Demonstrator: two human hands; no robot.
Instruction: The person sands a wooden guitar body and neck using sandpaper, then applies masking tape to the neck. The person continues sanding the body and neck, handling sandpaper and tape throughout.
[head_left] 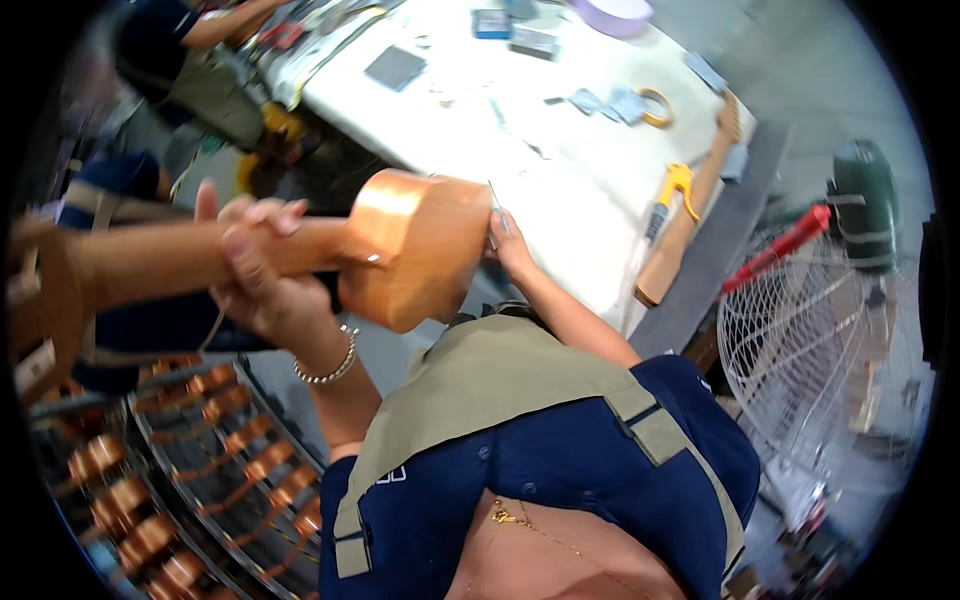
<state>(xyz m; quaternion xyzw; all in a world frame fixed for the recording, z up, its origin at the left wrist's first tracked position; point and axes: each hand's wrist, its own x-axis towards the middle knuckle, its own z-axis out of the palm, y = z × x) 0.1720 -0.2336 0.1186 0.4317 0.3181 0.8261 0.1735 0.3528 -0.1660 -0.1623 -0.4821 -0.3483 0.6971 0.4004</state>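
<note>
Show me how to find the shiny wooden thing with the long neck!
Start at the khaki apron in the lower middle, then look up and left. There the left hand grips the neck of an orange-brown wooden piece whose chunky body points toward the right hand. Unlike the copper-coloured pieces at lower left, it is held up.

The instrument [402,245] is left of the table [580,205], the fan [790,340] right.
</note>
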